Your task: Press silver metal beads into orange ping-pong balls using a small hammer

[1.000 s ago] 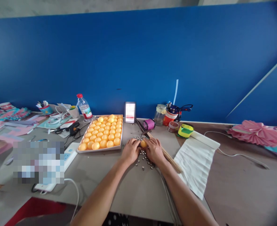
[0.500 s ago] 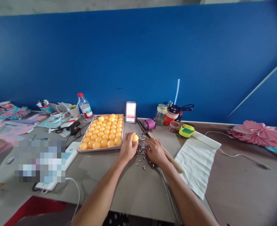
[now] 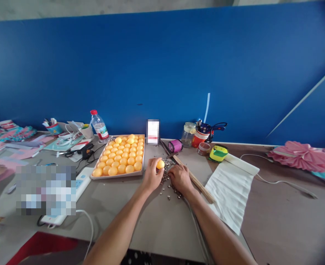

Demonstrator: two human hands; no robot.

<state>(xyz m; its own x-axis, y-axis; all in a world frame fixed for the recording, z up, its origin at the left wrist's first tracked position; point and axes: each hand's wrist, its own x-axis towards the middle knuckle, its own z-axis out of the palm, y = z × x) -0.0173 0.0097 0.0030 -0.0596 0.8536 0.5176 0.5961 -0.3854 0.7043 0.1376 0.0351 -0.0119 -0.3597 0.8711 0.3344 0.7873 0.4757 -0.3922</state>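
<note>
An orange ping-pong ball [image 3: 160, 164] is held between the thumb and fingers of my left hand [image 3: 151, 176], just left of a heap of small shiny metal pieces [image 3: 168, 162]. My right hand [image 3: 181, 179] rests on the right side of that heap, its fingers curled and drawn together; whatever they pinch is too small to make out. Loose pieces lie scattered below both hands. To the left, a shallow white tray [image 3: 118, 176] is filled with rows of similar orange balls. A wooden-handled tool [image 3: 201, 186], resembling a hammer, lies slanting behind my right hand.
A water bottle [image 3: 99, 127] stands behind the tray, and a power strip [image 3: 83, 180] lies left of it. At the back are a phone-like screen [image 3: 153, 131], a purple spool [image 3: 175, 145], a glass jar [image 3: 188, 134] and a yellow-green object [image 3: 219, 153]. White cloth [image 3: 230, 191] lies right.
My left hand has shifted slightly right and down with the ball, closer to my right hand. The right hand's fingers, spread over the metal pieces before, have drawn together.
</note>
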